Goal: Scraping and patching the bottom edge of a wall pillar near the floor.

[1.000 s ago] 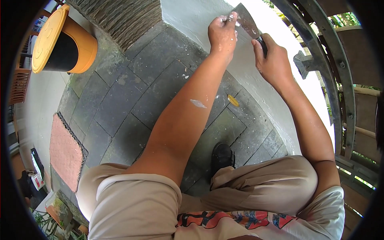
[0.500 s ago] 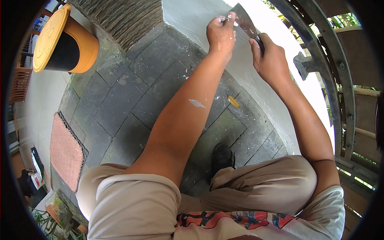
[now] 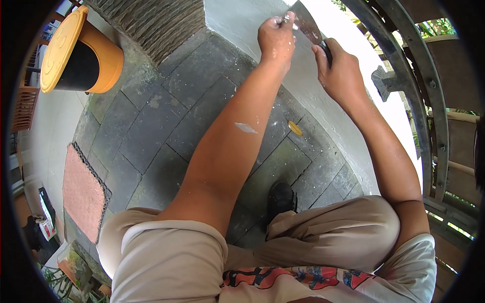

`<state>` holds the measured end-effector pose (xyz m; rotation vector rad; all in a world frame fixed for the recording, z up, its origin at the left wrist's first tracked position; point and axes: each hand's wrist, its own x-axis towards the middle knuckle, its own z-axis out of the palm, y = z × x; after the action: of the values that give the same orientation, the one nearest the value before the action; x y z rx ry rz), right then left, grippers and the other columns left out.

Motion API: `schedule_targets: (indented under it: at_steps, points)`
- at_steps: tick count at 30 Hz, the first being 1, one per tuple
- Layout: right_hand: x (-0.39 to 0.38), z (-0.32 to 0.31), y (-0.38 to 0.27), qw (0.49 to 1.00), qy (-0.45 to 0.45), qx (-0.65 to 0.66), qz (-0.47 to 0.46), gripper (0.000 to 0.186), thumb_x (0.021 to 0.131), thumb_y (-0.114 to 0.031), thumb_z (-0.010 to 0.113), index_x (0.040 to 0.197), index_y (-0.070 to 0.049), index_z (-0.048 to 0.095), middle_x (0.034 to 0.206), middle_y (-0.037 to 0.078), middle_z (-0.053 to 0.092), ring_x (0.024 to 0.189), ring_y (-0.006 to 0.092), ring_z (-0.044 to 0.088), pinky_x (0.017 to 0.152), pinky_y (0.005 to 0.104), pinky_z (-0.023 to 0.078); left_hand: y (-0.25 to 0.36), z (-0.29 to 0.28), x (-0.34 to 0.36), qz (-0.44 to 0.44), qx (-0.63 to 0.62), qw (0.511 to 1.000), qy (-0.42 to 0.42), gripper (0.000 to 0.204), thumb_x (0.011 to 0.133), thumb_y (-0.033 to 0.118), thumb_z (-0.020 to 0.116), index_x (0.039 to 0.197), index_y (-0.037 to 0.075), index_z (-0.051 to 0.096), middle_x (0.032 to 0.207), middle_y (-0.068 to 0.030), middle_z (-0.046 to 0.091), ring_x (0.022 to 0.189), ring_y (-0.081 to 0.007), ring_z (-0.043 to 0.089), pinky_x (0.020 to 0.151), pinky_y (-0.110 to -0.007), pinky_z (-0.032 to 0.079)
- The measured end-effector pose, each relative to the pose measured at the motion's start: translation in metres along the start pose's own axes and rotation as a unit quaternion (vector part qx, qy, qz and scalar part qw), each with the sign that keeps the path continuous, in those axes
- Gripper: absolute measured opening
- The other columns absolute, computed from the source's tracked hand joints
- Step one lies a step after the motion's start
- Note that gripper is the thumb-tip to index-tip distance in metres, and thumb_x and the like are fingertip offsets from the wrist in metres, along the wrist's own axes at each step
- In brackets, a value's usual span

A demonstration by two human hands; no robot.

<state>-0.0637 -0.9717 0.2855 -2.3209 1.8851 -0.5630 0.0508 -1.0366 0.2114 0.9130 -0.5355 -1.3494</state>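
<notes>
A putty knife (image 3: 306, 26) with a wide, smudged metal blade and a dark handle is in my right hand (image 3: 342, 71); the fingers wrap its handle. Its blade points up and left, over the top of a low white wall (image 3: 316, 83). Close to the blade's left edge is my left hand (image 3: 276, 43), its fingers curled and dabbed with white paste. Whatever those fingers may hold is too small and hidden to make out. A pale smear of paste (image 3: 246, 128) marks my left forearm.
Dark stone tiles (image 3: 151, 121) carry white specks and a yellow leaf (image 3: 295, 128). A yellow-and-black lidded bin (image 3: 108, 63) stands at the far left, near a ribbed stone wall (image 3: 151, 25). A pink mat (image 3: 83, 194) lies left. Metal railing (image 3: 411, 65) rises on the right.
My left hand has shifted slightly left and up, drawing a little away from the blade. The putty knife and my right hand have moved only slightly.
</notes>
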Motion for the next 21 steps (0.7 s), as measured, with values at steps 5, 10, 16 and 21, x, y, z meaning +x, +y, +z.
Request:
schedule_targets:
  at_steps: [5,10,16,21]
  points:
    - [-0.003,0.003,0.004,1.000,0.000,-0.002,0.013,0.028,0.097,-0.024,0.058,0.094,0.004,0.058,0.070,0.028,0.063,0.069,0.0472,0.064,0.062,0.0497,0.051,0.000,0.007,-0.002,-0.006,0.024,1.000,0.016,0.034,0.096,0.025,0.066,0.076,0.001,0.054,0.063,-0.0016,0.053,0.051,-0.0098,0.044,0.046,-0.028,0.035]
    - [0.001,0.005,0.001,1.000,0.013,0.009,-0.005,0.028,0.097,-0.024,0.059,0.092,0.004,0.057,0.068,0.028,0.062,0.067,0.0474,0.064,0.061,0.0497,0.051,-0.001,0.003,0.005,0.015,0.007,1.000,0.019,0.036,0.096,0.025,0.067,0.074,0.001,0.053,0.060,-0.0010,0.050,0.051,-0.0097,0.042,0.046,-0.029,0.033]
    - [-0.003,0.005,0.005,1.000,0.011,-0.004,0.007,0.029,0.098,-0.025,0.058,0.091,0.004,0.057,0.067,0.028,0.062,0.067,0.0472,0.064,0.061,0.0493,0.051,-0.004,0.005,0.000,0.002,0.043,0.999,0.017,0.035,0.096,0.026,0.067,0.075,0.001,0.054,0.060,-0.0009,0.050,0.051,-0.0095,0.041,0.046,-0.030,0.033]
    - [0.005,0.006,-0.005,1.000,0.015,0.024,0.004,0.028,0.098,-0.024,0.058,0.091,0.004,0.057,0.067,0.028,0.062,0.067,0.0472,0.064,0.061,0.0499,0.050,0.003,-0.003,0.009,-0.006,0.035,0.999,0.008,0.034,0.094,0.032,0.070,0.091,-0.001,0.060,0.074,-0.0035,0.057,0.057,-0.0116,0.049,0.049,-0.026,0.039]
